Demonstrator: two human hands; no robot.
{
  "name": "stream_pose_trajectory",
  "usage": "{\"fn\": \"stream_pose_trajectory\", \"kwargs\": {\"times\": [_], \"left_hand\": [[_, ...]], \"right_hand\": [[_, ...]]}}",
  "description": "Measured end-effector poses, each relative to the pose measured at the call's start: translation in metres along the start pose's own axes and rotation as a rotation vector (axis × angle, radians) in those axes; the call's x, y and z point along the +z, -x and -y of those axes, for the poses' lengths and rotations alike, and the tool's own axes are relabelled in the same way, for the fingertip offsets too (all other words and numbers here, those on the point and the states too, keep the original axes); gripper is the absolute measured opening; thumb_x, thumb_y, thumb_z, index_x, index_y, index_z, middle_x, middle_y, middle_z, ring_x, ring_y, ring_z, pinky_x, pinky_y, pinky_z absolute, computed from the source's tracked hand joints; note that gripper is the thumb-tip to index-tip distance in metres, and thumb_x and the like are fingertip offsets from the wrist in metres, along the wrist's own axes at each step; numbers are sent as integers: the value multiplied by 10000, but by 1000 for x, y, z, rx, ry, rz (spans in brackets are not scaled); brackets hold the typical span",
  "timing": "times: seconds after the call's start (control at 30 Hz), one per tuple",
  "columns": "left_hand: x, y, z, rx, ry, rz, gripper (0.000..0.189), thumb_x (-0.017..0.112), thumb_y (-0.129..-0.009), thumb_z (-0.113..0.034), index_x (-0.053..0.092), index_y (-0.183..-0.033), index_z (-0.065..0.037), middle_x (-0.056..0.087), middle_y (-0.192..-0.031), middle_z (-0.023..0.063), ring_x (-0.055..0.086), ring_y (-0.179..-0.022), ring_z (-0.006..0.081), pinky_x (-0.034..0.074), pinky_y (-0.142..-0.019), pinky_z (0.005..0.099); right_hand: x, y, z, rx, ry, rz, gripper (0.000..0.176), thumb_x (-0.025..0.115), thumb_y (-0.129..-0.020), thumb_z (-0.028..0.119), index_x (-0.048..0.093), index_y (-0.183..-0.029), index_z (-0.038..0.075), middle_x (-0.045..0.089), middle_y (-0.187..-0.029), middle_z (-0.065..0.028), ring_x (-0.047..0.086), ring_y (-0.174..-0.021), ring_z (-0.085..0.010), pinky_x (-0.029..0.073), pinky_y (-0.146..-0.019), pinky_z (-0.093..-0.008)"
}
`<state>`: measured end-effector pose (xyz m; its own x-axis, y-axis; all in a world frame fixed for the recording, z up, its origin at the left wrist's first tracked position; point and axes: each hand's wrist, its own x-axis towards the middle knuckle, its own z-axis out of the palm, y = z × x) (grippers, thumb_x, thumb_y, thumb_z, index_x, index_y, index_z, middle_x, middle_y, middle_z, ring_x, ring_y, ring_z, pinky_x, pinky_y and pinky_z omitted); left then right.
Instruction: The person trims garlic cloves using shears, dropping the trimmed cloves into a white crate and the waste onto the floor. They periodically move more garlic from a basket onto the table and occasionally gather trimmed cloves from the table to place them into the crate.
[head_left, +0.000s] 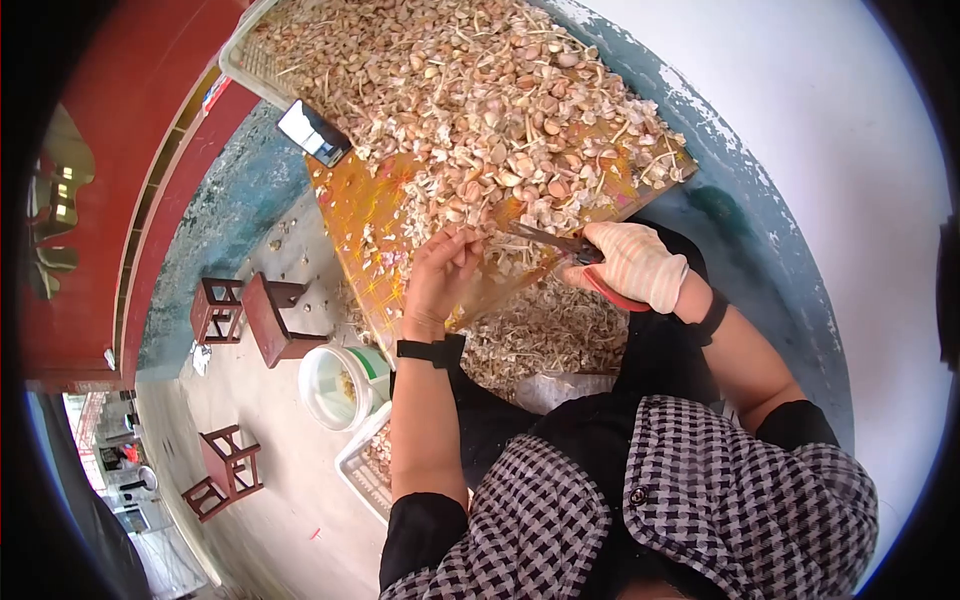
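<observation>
A broad heap of garlic cloves [520,165], mixed with papery skins and dry stalks, covers the yellow patterned tabletop [350,215]. My bare left hand [440,278] is at the near side of the heap, its fingers curled and pinched together; whatever lies between the fingertips is too small to make out. My right hand [635,265], in a pale striped work glove, is closed round the red handles of a pair of scissors [545,237]. Their dark blades point left toward my left fingertips, a short gap away.
A phone [314,133] lies at the table's left edge beside a white plastic basket [245,60]. Below the table are loose garlic skins [550,335]. A white bucket [335,388], another basket [352,463] and wooden stools [285,320] stand on the floor at left. A wall [770,230] runs along the right.
</observation>
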<state>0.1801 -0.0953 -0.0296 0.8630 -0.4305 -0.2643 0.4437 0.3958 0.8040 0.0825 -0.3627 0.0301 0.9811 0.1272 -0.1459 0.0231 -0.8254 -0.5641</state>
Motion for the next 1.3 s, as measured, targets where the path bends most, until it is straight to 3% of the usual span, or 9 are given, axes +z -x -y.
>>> {"fn": "stream_pose_trajectory", "kwargs": {"times": [0.03, 0.17, 0.27, 0.37, 0.53, 0.73, 1.03, 1.13, 1.3], "left_hand": [[-5, 7, 0, -5, 91, 54, 107, 557, -902, -53, 598, -954, 31, 588, -808, 62, 474, -673, 99, 361, -551, 198], [-8, 33, 4, 25, 227, 44, 160, 550, -873, 13, 614, -1015, 50, 632, -880, 52, 566, -813, 117, 452, -739, 223], [9, 56, -2, 45, 173, -33, 147, 583, -869, 1, 617, -1010, 18, 621, -853, 39, 523, -720, 93, 394, -680, 219], [26, 73, -3, 71, 80, -67, 112, 614, -879, -38, 614, -988, -15, 584, -760, 30, 435, -519, 62, 258, -419, 170], [23, 91, 4, 101, -53, -138, 126, 645, -876, -27, 619, -999, -30, 616, -754, 31, 502, -558, 73, 325, -450, 172], [38, 123, -11, 66, -496, -132, 150, 689, -857, -32, 624, -991, -23, 620, -711, 4, 524, -563, 60, 351, -462, 184], [44, 150, -12, 107, -532, -136, 145, 711, -808, 20, 639, -928, -17, 548, -628, -42, 437, -487, 31, 311, -450, 182], [46, 156, -13, 87, -602, -147, 124, 717, -797, -30, 656, -905, -19, 577, -721, -64, 471, -599, 5, 349, -528, 172], [49, 168, -11, 109, -482, -110, 114, 707, -815, -8, 646, -912, -7, 558, -655, -35, 453, -516, 31, 322, -473, 178]], "right_hand": [[3, 0, 5, -32, 58, 2, 523, 680, -769, 524, 635, -858, 11, 656, -821, -177, 653, -823, -349, 507, -744, -429], [20, 3, 23, -102, 156, -117, 483, 702, -754, 471, 640, -924, 23, 654, -887, -163, 644, -836, -343, 504, -760, -420], [27, 6, 36, -133, 115, -148, 465, 691, -767, 468, 636, -908, 28, 645, -858, -159, 642, -825, -341, 505, -748, -431], [30, 14, 49, -147, 182, -121, 478, 647, -808, 498, 629, -922, 34, 651, -869, -158, 646, -858, -334, 509, -765, -422], [18, 31, 64, -186, 366, -124, 473, 682, -773, 484, 610, -922, 42, 634, -889, -126, 635, -866, -308, 508, -734, -410], [2, 48, 70, -250, 488, -60, 416, 715, -757, 432, 604, -899, 57, 624, -852, -102, 648, -841, -281, 520, -717, -396], [-5, 63, 73, -343, 548, -9, 366, 715, -764, 374, 597, -896, 54, 626, -860, -106, 650, -834, -283, 524, -688, -406], [-1, 60, 67, -366, 534, 37, 374, 705, -772, 380, 592, -902, 49, 632, -851, -117, 653, -837, -288, 523, -682, -411], [19, 65, 60, -491, 251, 159, 354, 700, -810, 375, 622, -863, 33, 620, -697, -143, 631, -677, -313, 503, -618, -393]]}}
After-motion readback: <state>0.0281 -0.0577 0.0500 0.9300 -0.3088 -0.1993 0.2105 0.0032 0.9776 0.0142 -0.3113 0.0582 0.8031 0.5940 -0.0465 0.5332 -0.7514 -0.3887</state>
